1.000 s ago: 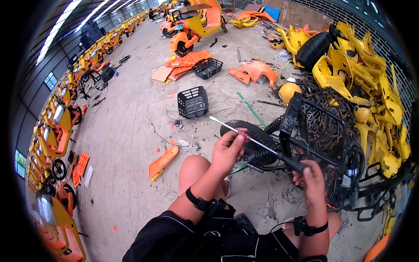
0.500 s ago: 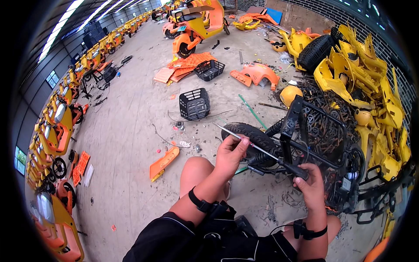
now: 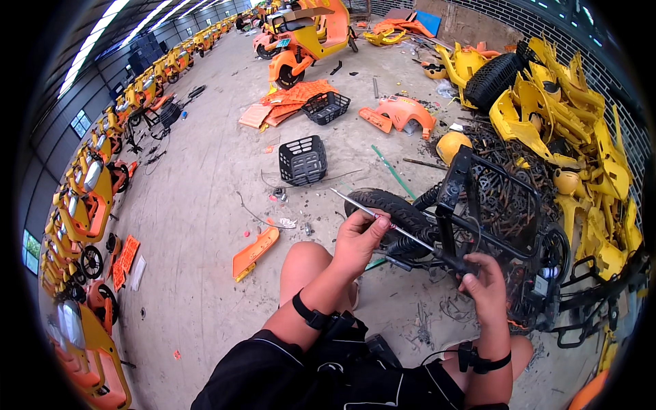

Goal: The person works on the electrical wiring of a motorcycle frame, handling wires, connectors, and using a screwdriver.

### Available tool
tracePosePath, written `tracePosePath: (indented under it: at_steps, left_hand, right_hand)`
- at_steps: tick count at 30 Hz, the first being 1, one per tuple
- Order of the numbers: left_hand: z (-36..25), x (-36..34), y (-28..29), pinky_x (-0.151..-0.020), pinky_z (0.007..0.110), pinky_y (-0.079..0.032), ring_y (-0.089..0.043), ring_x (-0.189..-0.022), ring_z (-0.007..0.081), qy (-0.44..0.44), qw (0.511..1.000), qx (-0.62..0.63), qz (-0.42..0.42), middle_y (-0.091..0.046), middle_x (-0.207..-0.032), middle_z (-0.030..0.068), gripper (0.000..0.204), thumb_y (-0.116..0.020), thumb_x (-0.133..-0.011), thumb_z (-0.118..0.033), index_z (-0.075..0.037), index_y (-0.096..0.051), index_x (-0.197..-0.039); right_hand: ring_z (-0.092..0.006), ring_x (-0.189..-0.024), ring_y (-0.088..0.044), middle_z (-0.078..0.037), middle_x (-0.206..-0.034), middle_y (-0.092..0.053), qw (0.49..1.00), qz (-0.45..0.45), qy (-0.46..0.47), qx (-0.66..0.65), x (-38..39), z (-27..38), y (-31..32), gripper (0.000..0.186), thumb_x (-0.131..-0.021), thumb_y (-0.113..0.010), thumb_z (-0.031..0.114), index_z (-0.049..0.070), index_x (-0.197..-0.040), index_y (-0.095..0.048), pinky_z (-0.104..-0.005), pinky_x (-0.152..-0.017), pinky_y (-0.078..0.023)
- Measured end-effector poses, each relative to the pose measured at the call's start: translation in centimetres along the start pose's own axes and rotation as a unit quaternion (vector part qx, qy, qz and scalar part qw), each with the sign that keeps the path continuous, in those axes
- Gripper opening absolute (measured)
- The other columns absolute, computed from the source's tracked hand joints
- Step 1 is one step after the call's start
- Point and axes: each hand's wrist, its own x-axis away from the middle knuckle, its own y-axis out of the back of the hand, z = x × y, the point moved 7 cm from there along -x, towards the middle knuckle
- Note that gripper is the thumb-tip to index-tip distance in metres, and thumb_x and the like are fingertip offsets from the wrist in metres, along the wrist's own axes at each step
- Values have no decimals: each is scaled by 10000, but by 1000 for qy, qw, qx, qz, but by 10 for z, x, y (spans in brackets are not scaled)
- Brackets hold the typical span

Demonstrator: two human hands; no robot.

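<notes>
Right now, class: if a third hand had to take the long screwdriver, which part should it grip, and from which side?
Grip the bare metal shaft of the screwdriver from above, in the free stretch between the left hand, pinching near the tip, and the right hand around the dark handle. The shaft slants clear there; below lies the tyre.

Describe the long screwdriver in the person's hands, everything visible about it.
The screwdriver has a long, thin, bright metal shaft and a dark handle. It lies slanted, tip pointing up and to the left toward the black basket, handle low on the right. The left hand pinches the shaft near its middle; the right hand wraps the handle. It passes in front of a black tyre and a dark metal frame. The tip touches nothing visible.
</notes>
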Motion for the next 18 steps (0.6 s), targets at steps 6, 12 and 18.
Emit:
tracePosePath:
  at_steps: [6, 12, 18]
  left_hand:
    - [4, -2, 3, -480, 208, -325, -418, -547, 59, -6, 999, 33, -4, -572, -749, 34, 222, -634, -930, -218, -14, -602, -1011]
    - [-1, 0, -5, -483, 202, -322, -417, -546, 59, 17, 999, 16, 23, -585, -781, 40, 246, -611, -945, -215, -5, -602, -1074]
    - [0, 1, -5, -511, 205, -356, -450, -585, 60, 4, 999, -4, 41, -594, -802, 29, 243, -621, -938, -215, -14, -605, -1073]
  right_hand:
    - [-149, -849, -591, -100, -1078, -563, 1000, -11, 3, 9, 2, 4, -4, 299, -914, -604, 86, 15, -1189, -507, -262, -654, -497]
    - [-145, -689, -610, -86, -836, -628, 997, -26, -71, -29, 0, -4, 9, 310, -986, -512, 297, 13, -1109, -534, -245, -593, -467]
    - [-150, -704, -602, -109, -924, -618, 995, -15, -85, -53, -3, -7, 12, 274, -972, -533, 240, 0, -1102, -546, -261, -593, -481]
